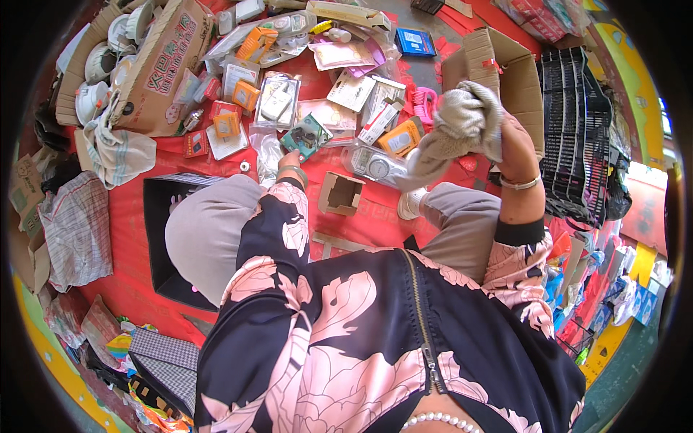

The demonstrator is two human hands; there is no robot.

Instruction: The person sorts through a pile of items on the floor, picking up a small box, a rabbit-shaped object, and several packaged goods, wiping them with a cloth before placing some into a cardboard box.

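At the near edge of the pile of packages, my left hand point(290, 160) is closed on the lower corner of a small teal box point(307, 136) with a dark picture on it. A bunched grey-beige cloth point(462, 119) hangs from my raised right hand point(512, 137), in front of the open cardboard carton; the cloth hides most of the fingers. Just beyond the teal box lies a white device in clear packaging point(276, 101). A small open brown box point(341, 193) stands on the red floor covering between my legs.
At the far left, a large carton point(162, 65) holds several round white fixtures. The open carton point(516, 76) and a black plastic crate point(574, 137) stand on the right. A black bin point(162, 242) sits beside my left knee. A pink scissors-like item point(424, 105) lies near the cloth.
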